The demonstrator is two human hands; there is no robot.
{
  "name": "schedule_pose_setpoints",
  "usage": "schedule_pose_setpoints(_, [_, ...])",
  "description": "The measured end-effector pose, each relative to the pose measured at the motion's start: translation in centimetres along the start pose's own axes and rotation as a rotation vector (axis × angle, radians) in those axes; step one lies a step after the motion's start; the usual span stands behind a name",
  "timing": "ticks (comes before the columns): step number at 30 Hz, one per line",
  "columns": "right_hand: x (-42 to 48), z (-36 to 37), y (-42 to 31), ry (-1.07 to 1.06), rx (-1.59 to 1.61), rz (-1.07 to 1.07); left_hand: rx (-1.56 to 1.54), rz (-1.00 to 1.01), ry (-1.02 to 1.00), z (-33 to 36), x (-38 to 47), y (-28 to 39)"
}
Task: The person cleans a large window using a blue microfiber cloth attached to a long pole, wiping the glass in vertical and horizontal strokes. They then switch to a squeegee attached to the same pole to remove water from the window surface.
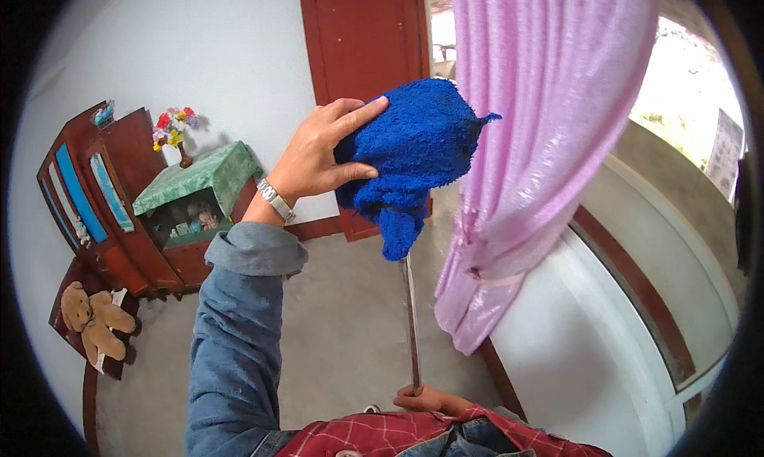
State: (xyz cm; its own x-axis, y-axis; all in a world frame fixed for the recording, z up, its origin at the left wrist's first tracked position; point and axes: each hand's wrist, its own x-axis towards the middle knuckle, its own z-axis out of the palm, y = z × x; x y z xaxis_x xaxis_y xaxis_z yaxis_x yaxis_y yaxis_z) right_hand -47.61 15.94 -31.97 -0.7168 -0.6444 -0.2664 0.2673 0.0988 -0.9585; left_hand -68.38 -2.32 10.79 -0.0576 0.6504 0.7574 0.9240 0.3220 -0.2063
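A blue terry cloth (418,135) covers the head of a long pole (411,320), raised in front of me. Its lower part is bunched around the pole, with a tail hanging down; what lies under the cloth is hidden. My left hand (334,141), with a metal-banded watch at the wrist, grips the cloth-covered head from its left side, thumb and fingers spread over it. Low down near my body, my right hand (427,400) is closed around the lower part of the pole.
A pink curtain (525,129) hangs to the right beside a window opening and low wall (555,314). Behind stands a red-brown door (364,39). At left are a wooden cabinet (113,200), a vase of artificial flowers (184,153) on a green cloth (197,173), and a teddy bear (95,320).
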Motion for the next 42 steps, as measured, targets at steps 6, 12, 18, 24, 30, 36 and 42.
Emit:
schedule_pose_setpoints(6, [10.1,-3.1,-3.2,-0.033,0.219,0.01,-0.074,-0.088,0.021,-1.0,-4.5,-11.8])
schedule_pose_setpoints(12, [18.7,-6.6,-6.8,0.061,0.175,0.014,-0.309,-0.106,0.203,-1.2,-5.9,-20.6])
schedule_pose_setpoints(18, [26.0,-10.2,-9.5,0.081,0.097,0.089,-0.631,-0.132,0.211,-0.9,-4.8,-26.6])
schedule_pose_setpoints(24, [31.5,-16.6,-10.3,-0.067,0.039,0.006,-0.539,-0.155,-0.042,0.6,-2.3,-32.6])
schedule_pose_setpoints(30, [36.0,-25.9,-13.3,-0.114,0.054,-0.09,-0.206,-0.279,-0.039,6.6,2.7,-37.4])
schedule_pose_setpoints(36, [38.0,-33.0,-14.4,-0.012,0.126,-0.094,0.171,-0.13,-0.083,16.4,2.5,-38.4])
schedule_pose_setpoints(42, [37.5,-37.6,-15.9,0.11,0.121,-0.096,0.049,-0.131,0.065,24.4,7.2,-43.4])
